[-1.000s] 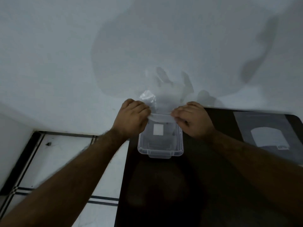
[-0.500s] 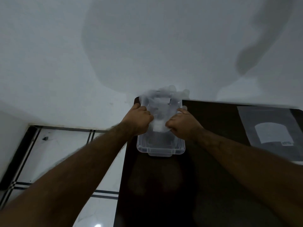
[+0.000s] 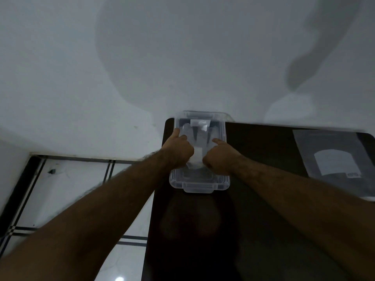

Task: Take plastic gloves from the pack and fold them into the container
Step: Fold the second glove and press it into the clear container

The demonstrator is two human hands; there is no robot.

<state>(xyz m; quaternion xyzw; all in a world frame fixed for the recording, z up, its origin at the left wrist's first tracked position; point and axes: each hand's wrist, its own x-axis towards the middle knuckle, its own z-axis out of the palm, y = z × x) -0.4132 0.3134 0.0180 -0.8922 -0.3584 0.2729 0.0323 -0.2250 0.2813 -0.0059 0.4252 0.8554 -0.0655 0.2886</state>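
Note:
A clear plastic container [image 3: 199, 184] stands at the far left corner of the dark table [image 3: 253, 230]. A thin clear plastic glove [image 3: 197, 136] lies inside it, its fingers pointing to the far end. My left hand [image 3: 178, 152] and my right hand [image 3: 220, 156] are both inside the container, side by side, fingers curled onto the glove's near part. The glove's white cuff end [image 3: 197, 159] shows between the two hands. The pack of gloves [image 3: 334, 161], a flat clear bag with a white label, lies on the table at the right.
A white wall rises right behind the table and container. To the left of the table is white tiled floor [image 3: 67, 189] with dark stripes. The table's left edge runs close beside the container.
The glove, held up in front of the wall a second ago, has come down flat into the container. Both hands moved down and closer together with it.

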